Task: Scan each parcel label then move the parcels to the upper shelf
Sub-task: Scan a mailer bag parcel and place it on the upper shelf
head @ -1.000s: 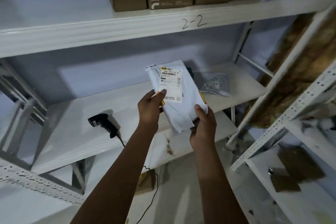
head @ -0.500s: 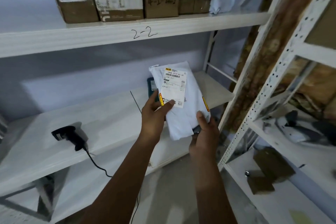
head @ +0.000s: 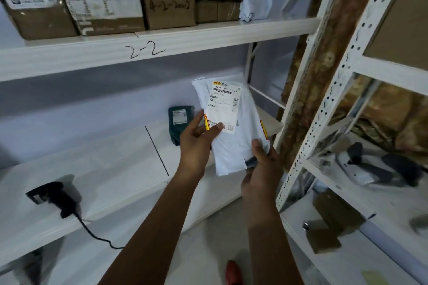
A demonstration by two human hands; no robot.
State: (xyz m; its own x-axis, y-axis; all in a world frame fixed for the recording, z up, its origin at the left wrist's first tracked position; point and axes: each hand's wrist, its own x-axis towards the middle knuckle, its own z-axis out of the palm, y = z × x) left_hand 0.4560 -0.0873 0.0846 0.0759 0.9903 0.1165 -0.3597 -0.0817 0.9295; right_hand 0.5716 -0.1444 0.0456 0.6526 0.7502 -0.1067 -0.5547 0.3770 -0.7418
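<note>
A white poly-bag parcel [head: 243, 132] with a printed barcode label [head: 223, 106] is held upright in front of the lower shelf. My left hand [head: 196, 143] grips its left edge, thumb on the label's lower corner. My right hand [head: 261, 164] holds its bottom right corner from below. A black corded scanner [head: 54, 196] lies on the lower shelf [head: 104, 173] at the left, away from both hands. A dark green parcel [head: 179, 120] lies on that shelf behind my left hand. The upper shelf [head: 185, 39], marked "2-2", carries several cardboard boxes [head: 166, 2].
A second white rack with perforated posts [head: 324, 109] stands close on the right, holding dark items and brown cardboard pieces [head: 333, 222]. A rough brown wall shows behind it. A red object [head: 234, 273] lies on the floor below.
The view has swung right and up, so the scanner now sits farther left and the upper shelf's boxes show more. Both hands keep the same hold on the parcel.
</note>
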